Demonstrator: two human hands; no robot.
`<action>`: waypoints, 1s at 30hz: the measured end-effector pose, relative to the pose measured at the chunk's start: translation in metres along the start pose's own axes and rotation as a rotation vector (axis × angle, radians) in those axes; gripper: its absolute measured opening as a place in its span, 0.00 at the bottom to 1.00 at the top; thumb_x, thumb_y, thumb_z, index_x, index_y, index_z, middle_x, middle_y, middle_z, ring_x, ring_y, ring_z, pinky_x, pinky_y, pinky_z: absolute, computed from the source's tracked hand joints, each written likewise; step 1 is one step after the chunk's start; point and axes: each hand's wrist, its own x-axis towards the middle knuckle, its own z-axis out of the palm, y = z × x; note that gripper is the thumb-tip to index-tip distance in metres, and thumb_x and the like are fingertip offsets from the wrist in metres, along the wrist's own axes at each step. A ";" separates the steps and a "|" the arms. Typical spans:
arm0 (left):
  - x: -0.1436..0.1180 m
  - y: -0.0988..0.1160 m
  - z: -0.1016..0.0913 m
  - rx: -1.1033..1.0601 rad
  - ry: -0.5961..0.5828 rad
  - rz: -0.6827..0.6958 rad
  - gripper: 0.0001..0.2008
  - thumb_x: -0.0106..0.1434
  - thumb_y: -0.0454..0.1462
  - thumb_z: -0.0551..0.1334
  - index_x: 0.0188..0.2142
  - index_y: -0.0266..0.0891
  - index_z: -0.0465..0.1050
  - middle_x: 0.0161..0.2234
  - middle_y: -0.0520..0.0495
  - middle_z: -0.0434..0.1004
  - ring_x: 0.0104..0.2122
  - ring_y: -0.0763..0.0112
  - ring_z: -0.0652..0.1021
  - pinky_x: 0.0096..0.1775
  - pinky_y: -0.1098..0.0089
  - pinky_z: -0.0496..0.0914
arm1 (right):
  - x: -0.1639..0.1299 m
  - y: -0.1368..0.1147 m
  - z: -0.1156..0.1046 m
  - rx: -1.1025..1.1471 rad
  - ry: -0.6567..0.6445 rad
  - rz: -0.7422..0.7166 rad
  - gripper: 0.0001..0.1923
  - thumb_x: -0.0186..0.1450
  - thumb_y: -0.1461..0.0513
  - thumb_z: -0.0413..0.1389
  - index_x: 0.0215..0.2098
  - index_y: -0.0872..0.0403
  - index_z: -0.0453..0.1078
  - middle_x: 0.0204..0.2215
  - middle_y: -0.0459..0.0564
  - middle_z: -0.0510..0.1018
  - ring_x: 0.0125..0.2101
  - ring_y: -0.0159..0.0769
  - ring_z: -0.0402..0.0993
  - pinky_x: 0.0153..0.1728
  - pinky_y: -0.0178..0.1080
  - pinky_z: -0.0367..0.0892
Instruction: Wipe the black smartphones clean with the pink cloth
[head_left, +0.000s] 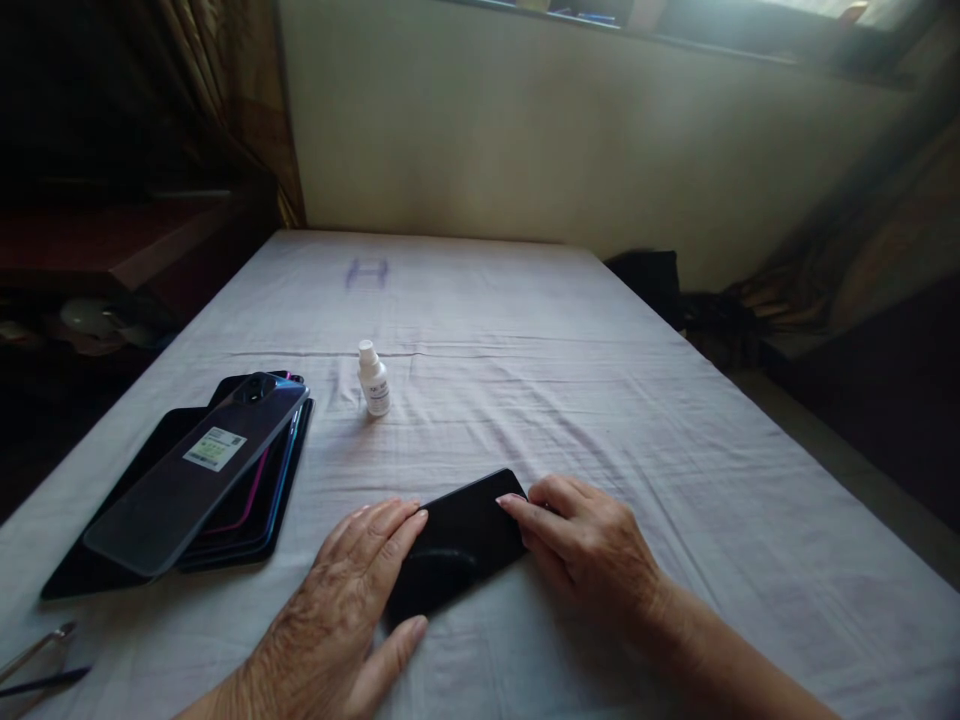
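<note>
A black smartphone (457,545) lies screen up on the cloth, angled with its far end toward the right. My left hand (356,580) grips its near left end, fingers along the upper edge and thumb by the lower edge. At the other end, my right hand (581,535) is closed on the phone's right edge, with one fingertip on the glass and the other fingers curled. The underside of that grip is hidden. Beyond the phone stands a small white bottle (374,380) with a white cap, upright.
To the left lies a stack of phones and dark flat devices, a grey phone with a label (172,500) on top. Thin tools (45,683) rest at the lower left. A pale sheet (510,330) covers the surface up to the wall (450,130). A dark wooden table (120,235) stands at left.
</note>
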 end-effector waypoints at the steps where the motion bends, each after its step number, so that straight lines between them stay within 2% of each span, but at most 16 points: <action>1: 0.000 0.000 0.000 0.004 0.000 0.002 0.29 0.65 0.37 0.56 0.65 0.33 0.57 0.63 0.41 0.66 0.63 0.61 0.65 0.63 0.62 0.61 | 0.002 0.003 -0.001 -0.005 -0.011 -0.002 0.12 0.71 0.66 0.49 0.45 0.54 0.75 0.30 0.49 0.75 0.28 0.33 0.69 0.30 0.35 0.62; 8: 0.001 -0.006 -0.002 -0.023 -0.051 0.006 0.31 0.66 0.37 0.56 0.67 0.35 0.53 0.65 0.41 0.63 0.64 0.60 0.65 0.62 0.59 0.64 | 0.020 0.022 -0.001 -0.026 -0.109 -0.065 0.14 0.68 0.67 0.50 0.44 0.52 0.76 0.32 0.49 0.75 0.29 0.34 0.69 0.30 0.35 0.61; 14: 0.002 -0.011 -0.006 -0.040 -0.091 0.000 0.34 0.66 0.38 0.56 0.69 0.35 0.49 0.65 0.40 0.63 0.64 0.59 0.65 0.61 0.59 0.66 | 0.007 0.015 -0.005 0.060 -0.098 -0.107 0.14 0.70 0.67 0.48 0.48 0.54 0.74 0.32 0.49 0.74 0.29 0.33 0.68 0.30 0.35 0.62; 19: -0.001 -0.014 0.003 -0.052 -0.077 -0.060 0.36 0.63 0.42 0.61 0.67 0.36 0.52 0.63 0.38 0.63 0.62 0.53 0.66 0.59 0.56 0.67 | -0.002 0.005 -0.015 0.110 -0.151 -0.136 0.14 0.71 0.67 0.47 0.46 0.54 0.74 0.31 0.49 0.74 0.27 0.32 0.67 0.28 0.35 0.60; 22: -0.003 -0.015 0.007 -0.082 -0.078 -0.108 0.38 0.60 0.43 0.64 0.66 0.38 0.54 0.62 0.39 0.65 0.60 0.52 0.67 0.59 0.56 0.68 | 0.006 0.008 -0.010 0.090 -0.147 -0.122 0.13 0.70 0.67 0.48 0.45 0.53 0.74 0.31 0.48 0.74 0.28 0.32 0.67 0.28 0.34 0.60; 26: -0.002 -0.014 0.007 -0.097 -0.086 -0.123 0.36 0.61 0.42 0.63 0.66 0.40 0.55 0.62 0.40 0.64 0.61 0.53 0.66 0.60 0.56 0.66 | 0.021 0.014 0.001 0.040 -0.130 -0.101 0.13 0.67 0.68 0.50 0.44 0.52 0.75 0.32 0.49 0.74 0.29 0.33 0.68 0.29 0.35 0.60; 30: -0.001 -0.013 0.006 -0.096 -0.083 -0.116 0.35 0.61 0.42 0.63 0.65 0.39 0.56 0.61 0.39 0.64 0.60 0.53 0.67 0.60 0.57 0.66 | 0.022 0.013 0.003 0.051 -0.112 -0.102 0.13 0.67 0.68 0.50 0.44 0.54 0.75 0.32 0.49 0.74 0.29 0.33 0.68 0.30 0.35 0.61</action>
